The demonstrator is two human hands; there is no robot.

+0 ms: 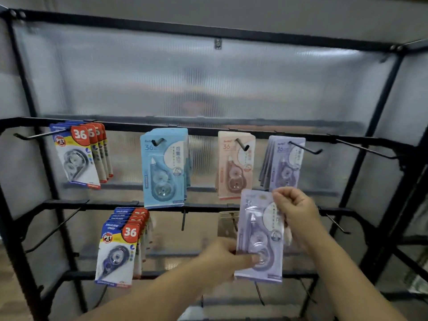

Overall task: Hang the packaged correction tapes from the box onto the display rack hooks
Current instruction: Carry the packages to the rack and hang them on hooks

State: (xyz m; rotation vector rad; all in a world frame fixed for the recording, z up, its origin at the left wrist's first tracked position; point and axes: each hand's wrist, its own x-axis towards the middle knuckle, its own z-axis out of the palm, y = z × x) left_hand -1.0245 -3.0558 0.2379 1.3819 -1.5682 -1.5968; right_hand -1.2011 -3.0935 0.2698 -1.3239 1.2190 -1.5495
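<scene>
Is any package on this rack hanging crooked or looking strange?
The white and blue packs on the upper left hook hang tilted, bottoms swung right, unlike the nearly straight blue pack. A tan card on the lower row seems to show a plain side.

ribbed translucent panel [208,84], grey wall [231,10]
</scene>
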